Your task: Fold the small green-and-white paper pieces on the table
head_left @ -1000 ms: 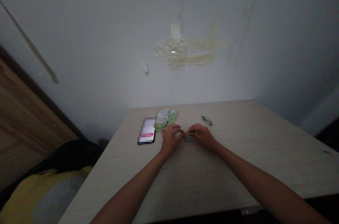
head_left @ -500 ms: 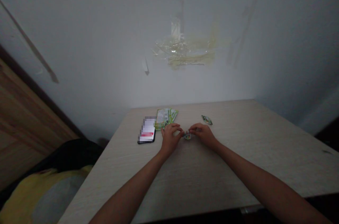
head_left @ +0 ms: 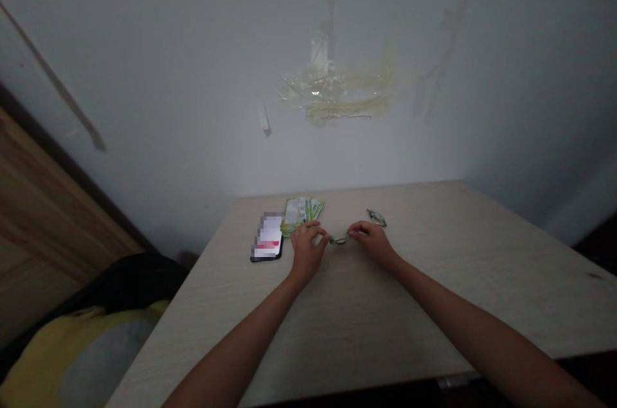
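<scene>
A small twisted green-and-white wrapper (head_left: pixel 340 241) is stretched between my two hands, just above or on the table; which of these I cannot tell. My left hand (head_left: pixel 307 246) pinches its left end between thumb and forefinger. At the other end, my right hand (head_left: pixel 373 241) pinches it the same way. Another folded green-and-white wrapper (head_left: pixel 376 218) lies behind my right hand. Flat green-and-white packets (head_left: pixel 299 212) are stacked behind my left hand, which partly covers them.
A phone (head_left: pixel 267 238) with a lit, blurred screen lies left of the packets on the pale wooden table (head_left: pixel 434 279). The wall (head_left: pixel 193 106) with old tape (head_left: pixel 337 96) stands behind. Left of the table is a yellow-and-grey cushion-like thing (head_left: pixel 87 356).
My hands have moved slightly apart, and the wrapper between them is now drawn out longer and flatter. The phone, packets and other wrapper have stayed put.
</scene>
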Action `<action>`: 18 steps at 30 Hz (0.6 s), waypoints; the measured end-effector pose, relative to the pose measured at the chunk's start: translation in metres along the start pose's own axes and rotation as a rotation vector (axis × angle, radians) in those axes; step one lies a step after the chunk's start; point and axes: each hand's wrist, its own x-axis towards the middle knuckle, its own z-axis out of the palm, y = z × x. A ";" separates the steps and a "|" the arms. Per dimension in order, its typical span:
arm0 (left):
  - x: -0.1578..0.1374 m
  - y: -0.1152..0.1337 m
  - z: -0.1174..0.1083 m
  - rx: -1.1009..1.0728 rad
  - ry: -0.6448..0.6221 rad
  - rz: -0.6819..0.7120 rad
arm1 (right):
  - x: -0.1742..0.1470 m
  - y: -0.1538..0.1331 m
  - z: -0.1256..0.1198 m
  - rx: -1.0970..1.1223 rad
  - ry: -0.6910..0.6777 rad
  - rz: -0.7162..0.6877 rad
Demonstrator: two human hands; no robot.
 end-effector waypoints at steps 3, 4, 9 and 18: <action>0.000 -0.001 0.000 0.011 0.013 0.004 | 0.001 0.003 0.000 -0.007 0.018 -0.003; 0.001 -0.001 0.000 0.015 0.015 0.000 | 0.001 0.004 0.001 -0.007 0.025 0.000; 0.000 -0.001 0.001 0.028 0.044 -0.019 | 0.002 0.011 0.002 0.016 0.038 0.001; 0.000 -0.002 0.001 0.048 0.088 -0.022 | 0.003 0.020 0.001 0.019 0.045 0.028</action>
